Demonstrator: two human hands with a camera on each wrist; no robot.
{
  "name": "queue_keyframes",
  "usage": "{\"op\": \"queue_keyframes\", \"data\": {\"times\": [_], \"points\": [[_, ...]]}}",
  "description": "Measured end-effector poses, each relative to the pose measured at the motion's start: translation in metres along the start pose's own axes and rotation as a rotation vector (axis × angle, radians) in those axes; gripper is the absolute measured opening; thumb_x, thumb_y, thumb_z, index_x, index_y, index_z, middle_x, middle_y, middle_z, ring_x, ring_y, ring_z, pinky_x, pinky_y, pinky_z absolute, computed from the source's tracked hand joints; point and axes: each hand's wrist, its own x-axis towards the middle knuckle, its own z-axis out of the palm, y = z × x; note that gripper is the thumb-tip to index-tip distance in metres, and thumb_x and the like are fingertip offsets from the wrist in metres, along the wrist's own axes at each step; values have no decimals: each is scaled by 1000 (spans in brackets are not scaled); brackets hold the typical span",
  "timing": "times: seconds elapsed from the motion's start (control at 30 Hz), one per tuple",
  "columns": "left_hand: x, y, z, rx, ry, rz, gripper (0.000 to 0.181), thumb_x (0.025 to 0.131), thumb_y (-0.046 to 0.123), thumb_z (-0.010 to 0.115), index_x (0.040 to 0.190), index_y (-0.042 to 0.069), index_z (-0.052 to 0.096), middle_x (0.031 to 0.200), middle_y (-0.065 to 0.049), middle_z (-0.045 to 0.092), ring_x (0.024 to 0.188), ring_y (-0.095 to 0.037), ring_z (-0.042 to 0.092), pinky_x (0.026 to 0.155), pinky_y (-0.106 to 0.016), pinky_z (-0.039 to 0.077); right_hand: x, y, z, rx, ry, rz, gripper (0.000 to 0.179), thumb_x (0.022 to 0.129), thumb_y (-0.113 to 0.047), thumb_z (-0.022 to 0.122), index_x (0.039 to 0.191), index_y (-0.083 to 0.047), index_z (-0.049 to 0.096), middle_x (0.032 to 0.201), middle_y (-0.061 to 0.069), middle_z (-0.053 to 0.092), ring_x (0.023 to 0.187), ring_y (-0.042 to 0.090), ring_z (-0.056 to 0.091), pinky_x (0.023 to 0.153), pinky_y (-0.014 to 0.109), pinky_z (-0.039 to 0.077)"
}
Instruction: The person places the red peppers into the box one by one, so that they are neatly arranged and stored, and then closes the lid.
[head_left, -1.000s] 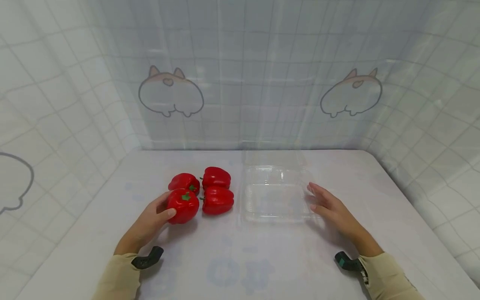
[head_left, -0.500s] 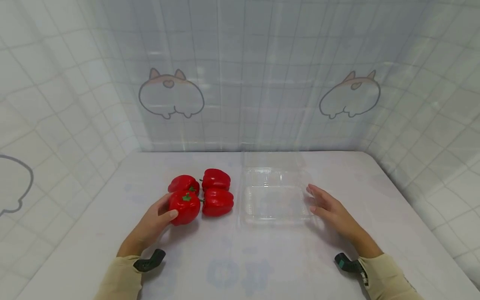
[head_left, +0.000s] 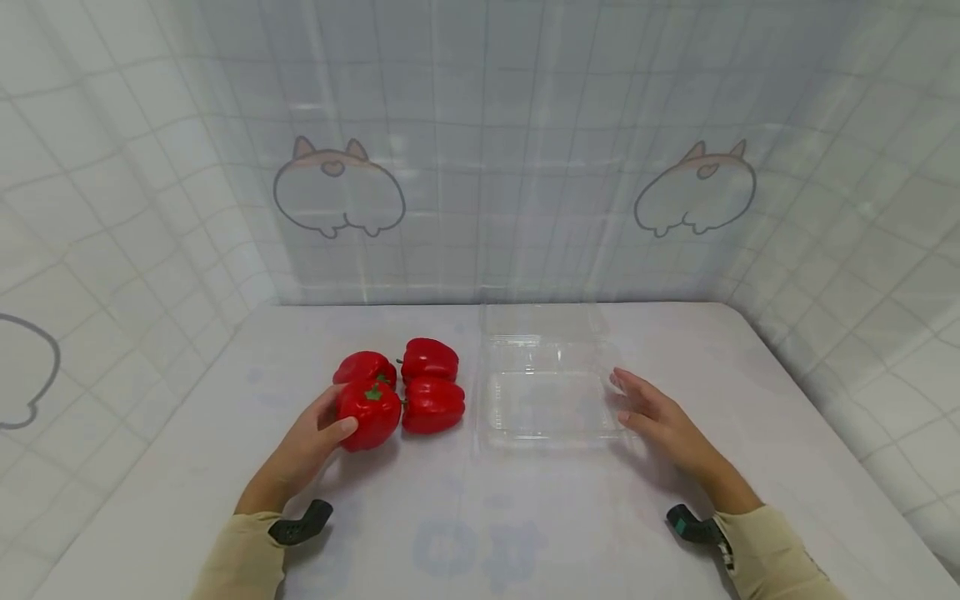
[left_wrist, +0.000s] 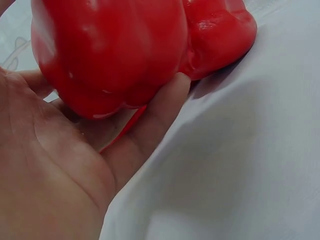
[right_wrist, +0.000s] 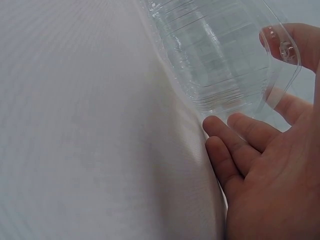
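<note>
With the thumb on its near side and the fingers around its left, my left hand (head_left: 296, 454) grips a red bell pepper (head_left: 372, 421), green stem upward. The left wrist view shows this pepper's lower end (left_wrist: 110, 55) between thumb and fingers; another pepper (left_wrist: 220, 37) sits just beyond it. Three more red bell peppers lie on their sides: one behind (head_left: 362, 367), two to the right (head_left: 430, 360). At the right end of a clear plastic clamshell box (head_left: 551, 437), my right hand (head_left: 667, 429) has its fingers loosely spread. In the right wrist view, thumb and fingers surround the box's corner (right_wrist: 220, 95).
The box's clear lid (head_left: 542, 319) is folded back toward the rear wall. A pale cloth covers the table (head_left: 480, 517). Curtain-like grid-patterned sheets (head_left: 517, 167) enclose the back and both sides. A dark wrist device (head_left: 302, 523) shows below the left hand.
My left hand has shifted slightly to the right with the bell pepper, now closer to the pepper beside it. The right hand stays beside the box.
</note>
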Motion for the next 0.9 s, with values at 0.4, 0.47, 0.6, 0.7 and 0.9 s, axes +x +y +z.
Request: {"op": "queue_keyframes", "data": {"times": [0.4, 0.47, 0.6, 0.7, 0.9], "points": [[16, 19, 7, 81, 46, 47, 88, 93, 35, 68, 160, 12, 17, 155, -16, 32, 138, -37, 32, 92, -37, 54, 5, 1, -3, -13, 14, -5, 62, 102, -13, 58, 156, -4, 30, 156, 21, 37, 136, 42, 44, 99, 11, 36], [21, 21, 9, 70, 45, 80, 83, 94, 35, 67, 159, 12, 20, 153, -15, 35, 136, -36, 35, 90, -33, 54, 4, 2, -3, -9, 14, 2, 62, 102, -13, 58, 156, -5, 30, 156, 21, 37, 136, 42, 43, 99, 11, 36], [31, 26, 14, 69, 40, 155, 73, 95, 33, 66, 155, 12, 29, 148, -13, 42, 131, -34, 40, 88, -30, 55, 3, 2, -3, -6, 10, 9, 62, 102, -14, 58, 156, -2, 30, 156, 22, 37, 136, 43, 43, 99, 11, 36], [38, 30, 16, 97, 35, 176, 71, 95, 36, 67, 152, 12, 33, 146, -12, 44, 130, -34, 42, 88, -32, 55, 2, 2, -3, 1, 13, 9, 62, 102, -14, 58, 155, -1, 29, 156, 22, 37, 136, 43, 43, 99, 11, 36], [45, 39, 21, 149, 30, 132, 77, 92, 45, 68, 154, 15, 32, 149, -10, 42, 135, -34, 38, 96, -49, 51, 3, 2, -2, 1, 23, 7, 61, 102, -11, 58, 155, -1, 30, 155, 22, 37, 136, 44, 43, 99, 11, 36]]}}
